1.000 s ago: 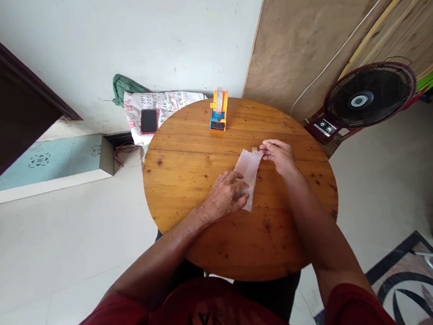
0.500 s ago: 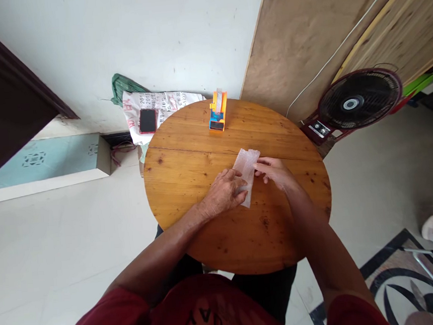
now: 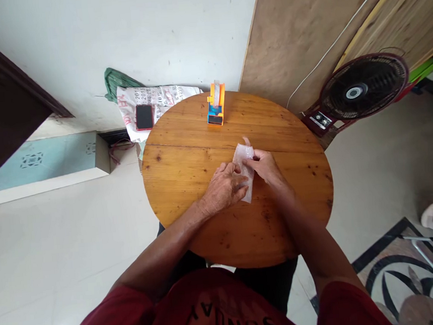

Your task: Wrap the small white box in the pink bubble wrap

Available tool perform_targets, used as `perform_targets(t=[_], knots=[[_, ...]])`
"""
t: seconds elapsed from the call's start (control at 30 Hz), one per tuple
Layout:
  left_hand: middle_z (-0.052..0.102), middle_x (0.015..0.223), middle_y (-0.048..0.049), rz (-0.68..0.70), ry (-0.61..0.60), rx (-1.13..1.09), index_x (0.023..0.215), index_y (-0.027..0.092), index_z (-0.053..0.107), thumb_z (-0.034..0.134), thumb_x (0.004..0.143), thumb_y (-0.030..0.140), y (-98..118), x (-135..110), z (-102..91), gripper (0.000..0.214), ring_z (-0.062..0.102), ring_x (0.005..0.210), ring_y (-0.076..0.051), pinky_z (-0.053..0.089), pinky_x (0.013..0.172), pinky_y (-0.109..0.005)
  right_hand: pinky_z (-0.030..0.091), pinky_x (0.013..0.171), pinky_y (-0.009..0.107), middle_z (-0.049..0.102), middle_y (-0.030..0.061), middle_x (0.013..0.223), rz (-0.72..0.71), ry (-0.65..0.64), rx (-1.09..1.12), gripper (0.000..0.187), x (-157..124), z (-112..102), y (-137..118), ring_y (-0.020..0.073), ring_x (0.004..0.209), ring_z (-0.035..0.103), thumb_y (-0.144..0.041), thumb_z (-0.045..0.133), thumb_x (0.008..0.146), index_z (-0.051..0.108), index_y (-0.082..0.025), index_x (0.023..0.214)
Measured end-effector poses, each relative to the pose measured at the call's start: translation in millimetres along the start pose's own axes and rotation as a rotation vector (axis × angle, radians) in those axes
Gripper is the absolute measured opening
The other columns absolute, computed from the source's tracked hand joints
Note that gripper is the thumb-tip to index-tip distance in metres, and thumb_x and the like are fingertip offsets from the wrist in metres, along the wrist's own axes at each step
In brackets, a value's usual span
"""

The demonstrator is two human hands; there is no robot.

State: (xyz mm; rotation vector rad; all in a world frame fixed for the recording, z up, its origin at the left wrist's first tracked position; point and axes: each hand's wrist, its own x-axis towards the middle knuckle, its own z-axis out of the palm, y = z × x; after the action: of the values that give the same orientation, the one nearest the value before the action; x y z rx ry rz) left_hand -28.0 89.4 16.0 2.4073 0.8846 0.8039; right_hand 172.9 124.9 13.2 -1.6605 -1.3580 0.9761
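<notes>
A narrow, translucent strip of bubble wrap [image 3: 244,153] lies on the round wooden table [image 3: 188,185], its bumpy far end folded over. My left hand [image 3: 224,186] rests across its left side, fingers bent over it and thumb nearer to me, gripping it against the wood. At the upper right edge my right hand [image 3: 265,165] pinches the wrap, thumb on top; its other fingers are mostly hidden. A small curled pale piece sticks up past the far end; what it is I cannot tell. Farther back stands an orange and blue tape dispenser [image 3: 216,104] with a tape roll.
Left of the table's far edge, a phone [image 3: 144,117] lies on a printed white sack [image 3: 127,97], near a green bag [image 3: 118,84]. A dark red fan [image 3: 354,92] stands at the right. Behind are a white wall and wooden boards.
My right hand has moved left onto the wrap's edge and now pinches it. The far end looks folded over, with a small curl beyond it. My left hand stays on the wrap.
</notes>
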Motion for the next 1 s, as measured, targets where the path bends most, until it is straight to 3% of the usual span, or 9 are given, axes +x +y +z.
perform_targets(t=[0.13, 0.27, 0.4, 0.63, 0.73, 0.9, 1.0], knots=[[0.06, 0.107, -0.012, -0.01, 0.002, 0.009, 0.11, 0.018, 0.076, 0.061, 0.091, 0.032, 2, -1, 0.0, 0.028, 0.053, 0.1, -0.025, 0.05, 0.091, -0.043, 0.043, 0.061, 0.026, 0.063, -0.0039, 0.069, -0.005, 0.091, 0.088, 0.02, -2, 5, 1, 0.0138, 0.065, 0.055, -0.033, 0.072, 0.063, 0.067, -0.021, 0.078], [0.058, 0.103, -0.0109, -0.044, 0.023, -0.005, 0.112, 0.02, 0.076, 0.061, 0.092, 0.032, 2, -2, 4.1, 0.028, 0.054, 0.098, -0.025, 0.052, 0.089, -0.042, 0.052, 0.076, 0.032, 0.072, 0.0002, 0.086, 0.04, 0.055, 0.364, 0.034, -8, 11, -9, 0.019, 0.082, 0.065, -0.036, 0.074, 0.058, 0.067, -0.023, 0.089], [0.058, 0.103, -0.0107, -0.077, 0.036, -0.026, 0.114, 0.021, 0.076, 0.062, 0.091, 0.03, 0, -2, 7.6, 0.029, 0.056, 0.1, -0.025, 0.053, 0.091, -0.042, 0.055, 0.086, 0.037, 0.076, 0.0018, 0.096, 0.049, 0.032, 0.502, 0.035, -20, 13, -24, 0.0231, 0.092, 0.068, -0.034, 0.077, 0.058, 0.069, -0.025, 0.091], [0.06, 0.111, -0.0106, -0.103, 0.073, -0.014, 0.111, 0.021, 0.074, 0.062, 0.091, 0.027, 3, -3, 11.0, 0.025, 0.058, 0.105, -0.025, 0.053, 0.095, -0.041, 0.054, 0.087, 0.038, 0.075, 0.0024, 0.096, -0.009, -0.018, 0.503, 0.036, -48, 13, -40, 0.024, 0.095, 0.069, -0.039, 0.078, 0.063, 0.066, -0.025, 0.093], [0.059, 0.11, -0.0087, -0.175, 0.08, 0.019, 0.111, 0.022, 0.07, 0.065, 0.089, 0.026, 10, -3, 10.9, 0.024, 0.06, 0.105, -0.023, 0.054, 0.093, -0.038, 0.054, 0.087, 0.037, 0.074, 0.0028, 0.098, -0.029, -0.003, 0.469, 0.038, -57, 13, -39, 0.0239, 0.097, 0.068, -0.044, 0.076, 0.065, 0.064, -0.025, 0.095], [0.058, 0.113, -0.0075, -0.38, 0.228, 0.038, 0.113, 0.02, 0.057, 0.078, 0.077, 0.03, 16, -3, 13.8, 0.042, 0.06, 0.108, -0.025, 0.052, 0.096, -0.041, 0.052, 0.089, 0.037, 0.073, 0.0026, 0.099, -0.062, -0.004, 0.496, 0.039, -62, 15, -34, 0.0234, 0.099, 0.066, -0.045, 0.078, 0.062, 0.063, -0.025, 0.092], [0.059, 0.121, -0.0118, -0.444, 0.26, -0.02, 0.127, 0.017, 0.05, 0.081, 0.074, 0.032, 12, -3, 18.2, 0.063, 0.06, 0.114, -0.028, 0.051, 0.098, -0.044, 0.051, 0.087, 0.035, 0.071, 0.0008, 0.093, -0.091, -0.011, 0.522, 0.036, -63, 16, -31, 0.0217, 0.095, 0.065, -0.042, 0.079, 0.06, 0.061, -0.026, 0.086]])
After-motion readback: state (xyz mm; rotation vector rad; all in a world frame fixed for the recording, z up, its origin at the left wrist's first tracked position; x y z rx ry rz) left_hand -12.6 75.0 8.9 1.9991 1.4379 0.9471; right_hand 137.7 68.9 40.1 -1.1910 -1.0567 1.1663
